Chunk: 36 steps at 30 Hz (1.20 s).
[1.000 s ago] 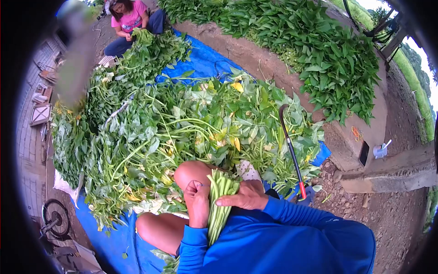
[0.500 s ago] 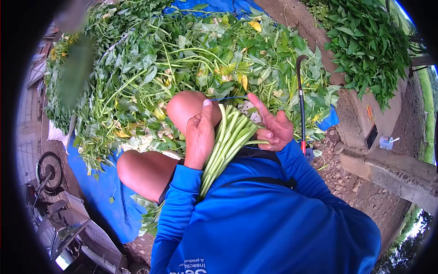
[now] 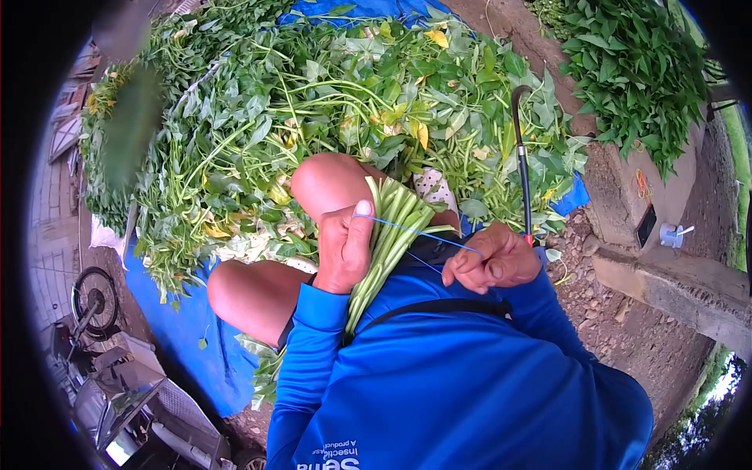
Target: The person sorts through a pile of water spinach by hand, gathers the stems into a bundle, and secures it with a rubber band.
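While two hands (image 3: 345, 249) (image 3: 495, 258) stretch string (image 3: 427, 233), one bundle (image 3: 389, 239) leans.

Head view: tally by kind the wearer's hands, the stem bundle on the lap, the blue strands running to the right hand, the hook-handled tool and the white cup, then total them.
Left hand and right hand: 2
Stem bundle: 1
Blue strands: 2 visible
Hook-handled tool: 1
White cup: 1
Total: 7
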Tool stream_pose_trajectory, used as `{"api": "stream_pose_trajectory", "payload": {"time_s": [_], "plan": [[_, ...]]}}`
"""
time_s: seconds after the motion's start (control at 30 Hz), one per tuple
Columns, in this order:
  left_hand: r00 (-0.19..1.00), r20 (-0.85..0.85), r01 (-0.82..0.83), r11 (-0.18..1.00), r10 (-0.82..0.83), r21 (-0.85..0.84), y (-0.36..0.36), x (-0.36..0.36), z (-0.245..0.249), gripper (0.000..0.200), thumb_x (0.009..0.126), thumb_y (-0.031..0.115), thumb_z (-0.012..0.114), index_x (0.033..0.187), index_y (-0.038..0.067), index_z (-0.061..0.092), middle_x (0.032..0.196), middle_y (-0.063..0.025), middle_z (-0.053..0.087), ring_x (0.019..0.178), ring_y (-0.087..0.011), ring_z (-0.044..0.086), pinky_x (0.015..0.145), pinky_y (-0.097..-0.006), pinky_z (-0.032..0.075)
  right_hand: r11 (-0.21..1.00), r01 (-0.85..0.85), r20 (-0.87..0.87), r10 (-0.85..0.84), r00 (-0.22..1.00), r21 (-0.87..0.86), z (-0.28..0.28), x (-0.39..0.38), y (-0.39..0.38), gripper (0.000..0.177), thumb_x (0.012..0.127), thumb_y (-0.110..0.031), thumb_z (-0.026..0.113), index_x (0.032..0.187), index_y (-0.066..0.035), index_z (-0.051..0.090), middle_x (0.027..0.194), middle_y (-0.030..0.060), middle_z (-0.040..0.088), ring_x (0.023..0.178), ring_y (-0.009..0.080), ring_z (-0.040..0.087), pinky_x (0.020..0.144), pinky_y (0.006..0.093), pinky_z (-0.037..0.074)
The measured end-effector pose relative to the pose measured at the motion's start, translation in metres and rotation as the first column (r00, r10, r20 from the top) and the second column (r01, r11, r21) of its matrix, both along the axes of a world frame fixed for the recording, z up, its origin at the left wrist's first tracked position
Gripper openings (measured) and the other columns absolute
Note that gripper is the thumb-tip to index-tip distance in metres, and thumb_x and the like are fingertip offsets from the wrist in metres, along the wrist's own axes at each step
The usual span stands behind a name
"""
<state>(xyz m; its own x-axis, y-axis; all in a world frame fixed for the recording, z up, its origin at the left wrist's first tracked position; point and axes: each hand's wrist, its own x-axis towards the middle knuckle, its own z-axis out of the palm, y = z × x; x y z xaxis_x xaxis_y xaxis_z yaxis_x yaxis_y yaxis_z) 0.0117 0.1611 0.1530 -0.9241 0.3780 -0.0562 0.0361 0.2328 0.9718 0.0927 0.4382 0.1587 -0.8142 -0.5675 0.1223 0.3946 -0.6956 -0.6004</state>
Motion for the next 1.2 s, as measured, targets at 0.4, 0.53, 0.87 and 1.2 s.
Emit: {"api": "stream_pose_trajectory", "payload": {"time_s": [0.4, 0.53, 0.87, 1.2], "plan": [[0.860, -0.469, -0.264, 0.962, 0.201, -0.074, -0.041, 0.023, 0.036, 0.026, 0.101, 0.011, 0.051, 0.114, -0.003, 0.067, 0.105, -0.0083, 0.066, 0.093, -0.0191, 0.061, 0.087, -0.0301, 0.049, 0.463, 0.625, -0.730, 0.072, 0.680, 0.628, 0.076, -0.031, -0.060, 0.036, 0.093, -0.001, 0.076, 0.128, -0.009, 0.073, 0.075, 0.0013, 0.059, 0.066, 0.0144, 0.059, 0.067, 0.0323, 0.050], [0.945, -0.134, -0.315, 0.941, 0.298, -0.128, -0.044, 0.031, 0.055, 0.033, 0.103, 0.016, 0.048, 0.094, -0.006, 0.072, 0.082, -0.0147, 0.067, 0.076, -0.0233, 0.062, 0.076, -0.0362, 0.050, 0.758, -0.093, 0.441, -0.269, 0.856, 0.645, -0.005, 0.020, -0.041, 0.043, 0.111, -0.018, 0.062, 0.150, -0.006, 0.050, 0.073, -0.0067, 0.045, 0.059, 0.0041, 0.044, 0.060, 0.0276, 0.049], [0.910, 0.362, -0.232, 0.971, 0.199, 0.049, -0.012, 0.041, 0.122, 0.057, 0.118, 0.040, 0.036, 0.098, -0.002, 0.069, 0.080, -0.0079, 0.071, 0.075, -0.0143, 0.069, 0.073, -0.0283, 0.055, 0.776, -0.606, 0.411, 0.617, 0.671, -0.175, -0.068, -0.104, -0.065, 0.095, 0.101, -0.081, 0.039, 0.121, 0.006, 0.073, 0.098, 0.0107, 0.078, 0.074, 0.0172, 0.072, 0.066, 0.0282, 0.058], [0.746, 0.662, 0.078, 0.997, -0.073, 0.022, -0.066, 0.042, 0.032, 0.095, 0.081, 0.030, 0.097, 0.152, -0.009, 0.047, 0.130, -0.0135, 0.068, 0.121, -0.0194, 0.063, 0.109, -0.0314, 0.048, 0.505, 0.236, 0.029, -0.463, 0.886, 0.830, -0.044, -0.083, 0.009, 0.035, 0.103, -0.020, 0.066, 0.133, -0.002, 0.065, 0.126, 0.0116, 0.068, 0.109, 0.0225, 0.068, 0.090, 0.0318, 0.058]]}}
